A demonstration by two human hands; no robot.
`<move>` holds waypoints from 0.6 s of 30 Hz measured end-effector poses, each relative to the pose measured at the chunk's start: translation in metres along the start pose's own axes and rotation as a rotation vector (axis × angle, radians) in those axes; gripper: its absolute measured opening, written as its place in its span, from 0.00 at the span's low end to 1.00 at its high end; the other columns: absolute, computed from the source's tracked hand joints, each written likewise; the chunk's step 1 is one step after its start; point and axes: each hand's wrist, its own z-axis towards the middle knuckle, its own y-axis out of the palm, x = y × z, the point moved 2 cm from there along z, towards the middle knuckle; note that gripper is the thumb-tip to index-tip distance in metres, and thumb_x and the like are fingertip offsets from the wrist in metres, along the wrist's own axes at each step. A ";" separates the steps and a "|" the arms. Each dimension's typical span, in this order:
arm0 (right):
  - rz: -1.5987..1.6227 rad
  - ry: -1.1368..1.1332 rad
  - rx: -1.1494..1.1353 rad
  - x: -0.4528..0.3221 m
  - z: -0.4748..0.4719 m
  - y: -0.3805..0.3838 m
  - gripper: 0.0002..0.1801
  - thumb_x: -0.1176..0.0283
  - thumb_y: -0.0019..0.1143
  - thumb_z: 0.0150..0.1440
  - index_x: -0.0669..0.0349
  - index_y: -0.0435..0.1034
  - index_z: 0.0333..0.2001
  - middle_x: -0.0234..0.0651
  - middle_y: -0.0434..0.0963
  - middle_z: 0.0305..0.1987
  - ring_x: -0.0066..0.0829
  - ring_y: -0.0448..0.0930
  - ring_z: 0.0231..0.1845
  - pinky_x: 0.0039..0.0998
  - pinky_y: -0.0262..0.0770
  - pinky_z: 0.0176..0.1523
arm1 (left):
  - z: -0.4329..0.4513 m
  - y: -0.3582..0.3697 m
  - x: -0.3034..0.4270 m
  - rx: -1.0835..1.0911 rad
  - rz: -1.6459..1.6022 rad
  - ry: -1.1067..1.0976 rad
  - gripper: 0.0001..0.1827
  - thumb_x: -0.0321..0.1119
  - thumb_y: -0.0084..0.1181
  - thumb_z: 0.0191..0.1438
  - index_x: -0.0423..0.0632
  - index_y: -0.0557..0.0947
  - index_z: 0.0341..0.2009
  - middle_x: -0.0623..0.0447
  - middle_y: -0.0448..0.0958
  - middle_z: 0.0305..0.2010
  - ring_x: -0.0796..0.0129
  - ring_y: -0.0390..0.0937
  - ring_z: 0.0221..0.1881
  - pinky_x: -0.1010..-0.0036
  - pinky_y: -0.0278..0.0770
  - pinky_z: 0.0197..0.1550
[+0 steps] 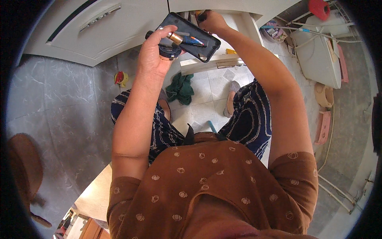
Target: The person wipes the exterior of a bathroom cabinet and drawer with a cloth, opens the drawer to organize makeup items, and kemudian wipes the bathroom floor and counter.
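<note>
My left hand (153, 53) grips several things at once above the front of a drawer. Among them are a black phone case (194, 33), its hollow side up, a tube with a gold part (175, 38), and a round black compact (170, 51). A small dark blue packet (194, 41) lies in the case. Inside the open white drawer (213, 64), my right hand (215, 23) has its fingers curled around a small dark object (202, 16), partly hidden. Something yellow (230, 51) lies near the drawer's front.
A dark green cloth (180, 88) lies on the tiled floor between my feet. Left of it stands a small yellow cup-like object (121, 78). A cabinet door with a metal handle (100, 18) is at upper left. On the right are a basket (274, 32) and a white rack (316, 24).
</note>
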 end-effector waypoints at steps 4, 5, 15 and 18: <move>-0.205 -0.185 0.316 0.001 0.002 0.007 0.20 0.64 0.62 0.46 0.62 0.77 0.42 0.47 0.82 0.34 0.38 0.84 0.38 0.33 0.80 0.42 | 0.003 0.001 -0.001 -0.027 -0.023 -0.017 0.12 0.31 0.61 0.51 0.40 0.81 0.40 0.46 0.78 0.43 0.56 0.78 0.46 0.44 0.77 0.49; -0.239 -0.158 0.289 0.006 0.006 0.006 0.21 0.62 0.63 0.46 0.62 0.78 0.43 0.46 0.83 0.34 0.38 0.84 0.38 0.33 0.79 0.42 | 0.003 0.003 -0.001 -0.041 -0.025 -0.024 0.12 0.31 0.60 0.51 0.40 0.81 0.40 0.46 0.78 0.43 0.56 0.77 0.46 0.44 0.77 0.49; 0.243 0.086 -0.115 -0.027 -0.050 -0.037 0.25 0.63 0.68 0.50 0.68 0.73 0.48 0.41 0.82 0.33 0.27 0.82 0.29 0.28 0.79 0.33 | 0.002 0.003 -0.004 -0.031 -0.027 -0.028 0.15 0.31 0.60 0.53 0.38 0.79 0.44 0.43 0.74 0.51 0.49 0.73 0.54 0.36 0.69 0.58; 0.477 0.116 -0.142 -0.016 -0.058 -0.047 0.28 0.69 0.70 0.49 0.70 0.70 0.51 0.42 0.82 0.34 0.30 0.83 0.27 0.29 0.81 0.31 | 0.008 0.000 -0.009 -0.066 -0.031 -0.069 0.15 0.31 0.59 0.53 0.38 0.79 0.44 0.42 0.73 0.51 0.48 0.73 0.54 0.35 0.68 0.58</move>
